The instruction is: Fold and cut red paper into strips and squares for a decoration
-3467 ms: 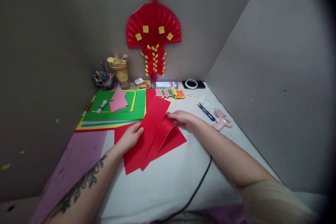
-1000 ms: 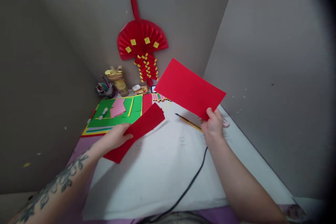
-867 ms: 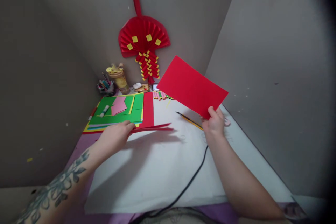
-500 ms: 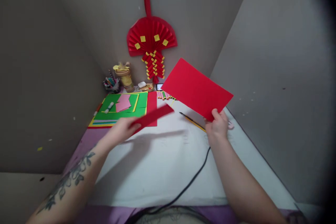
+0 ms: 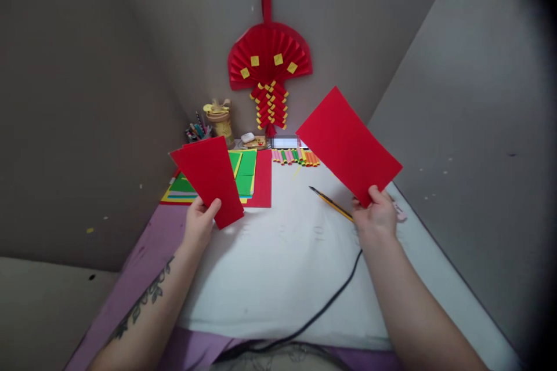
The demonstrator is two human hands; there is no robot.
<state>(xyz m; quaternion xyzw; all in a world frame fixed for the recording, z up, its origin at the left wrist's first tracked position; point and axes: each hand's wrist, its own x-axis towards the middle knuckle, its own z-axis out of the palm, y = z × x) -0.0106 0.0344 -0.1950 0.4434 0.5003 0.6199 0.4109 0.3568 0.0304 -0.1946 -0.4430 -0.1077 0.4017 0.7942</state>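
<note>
Between thumb and fingers, my left hand (image 5: 202, 219) holds narrower red paper pieces (image 5: 212, 177), tilted, with more than one edge showing at the top. My right hand (image 5: 376, 214) grips a larger red paper sheet (image 5: 350, 142) by its lower corner, raised above the table. Under and beside my right hand lies a yellow craft knife (image 5: 331, 203), its dark tip pointing to the back left. Behind the left papers, a stack of green sheets (image 5: 247, 169) and yellow ones rests on a red sheet (image 5: 264, 185), partly hidden.
Small rolled paper tubes (image 5: 296, 156) line up at the back. A tumbler (image 5: 221, 124) and pen holder (image 5: 198, 130) stand back left. On the wall hangs a red paper fan (image 5: 270, 58). A black cable (image 5: 331, 301) crosses the white table cover (image 5: 270, 278).
My left hand has turned its red paper from nearly edge-on to face me, over the coloured stack. My right hand still holds its sheet, now tilted more steeply. The camera view has shifted left.
</note>
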